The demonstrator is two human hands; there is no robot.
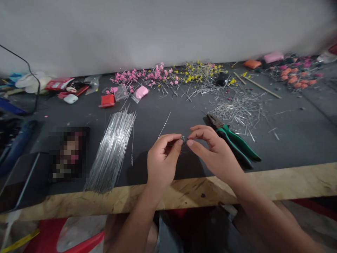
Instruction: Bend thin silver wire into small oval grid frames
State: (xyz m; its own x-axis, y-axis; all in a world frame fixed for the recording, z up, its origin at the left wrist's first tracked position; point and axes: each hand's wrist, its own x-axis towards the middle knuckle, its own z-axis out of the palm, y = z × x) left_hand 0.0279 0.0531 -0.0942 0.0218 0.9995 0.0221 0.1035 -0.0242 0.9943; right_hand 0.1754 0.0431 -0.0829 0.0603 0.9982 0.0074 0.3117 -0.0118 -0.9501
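Observation:
My left hand [163, 156] is closed in a pinch on a thin silver wire [165, 123], whose straight end sticks up behind the fingers. Close by, thumb and forefinger of my right hand [210, 144] pinch at the bent, looped part of the wire between both hands. The exact shape of that part is too small to make out. Pliers [237, 140] with green and black handles lie just beyond my right hand. To the left is a bundle of straight silver wires [113, 144], and beside it one wire with a twisted end [132, 154].
Short wire pieces [234, 109] are heaped behind the pliers. Along the wall lie pink-tipped wires [150, 75], yellow-tipped wires [202, 72] and orange-tipped wires [297, 77]. Wooden sticks [263, 86] lie at right. A black box [26, 179] stands at the left front above the wooden edge [184, 196].

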